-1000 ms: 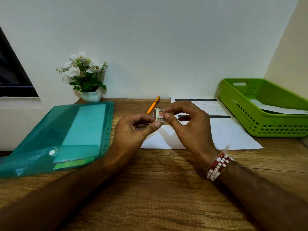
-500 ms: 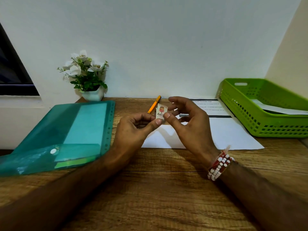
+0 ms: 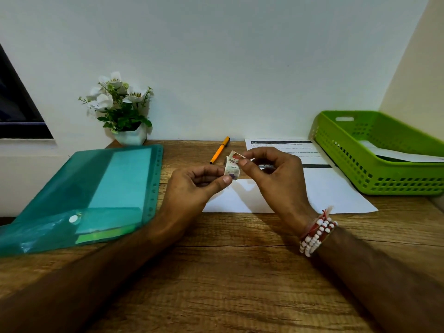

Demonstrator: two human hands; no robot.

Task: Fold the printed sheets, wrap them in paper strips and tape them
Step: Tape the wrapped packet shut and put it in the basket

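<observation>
Teal folder (image 3: 96, 188) lies along the tabletop's left edge, and just right of it the left hand (image 3: 192, 186) pinches the lower corner of a small printed slip (image 3: 231, 165) between thumb and forefinger, up over the middle of the tabletop. The right hand (image 3: 271, 174) nips its upper edge, other fingers curled. Featherlight, I'd say, thin and floppy, quick to crease or tear if tugged, so opposite edges, gently. Below lies a flat printed sheet (image 3: 324, 193), limp too; green basket (image 3: 384, 183) at the back right corner.
</observation>
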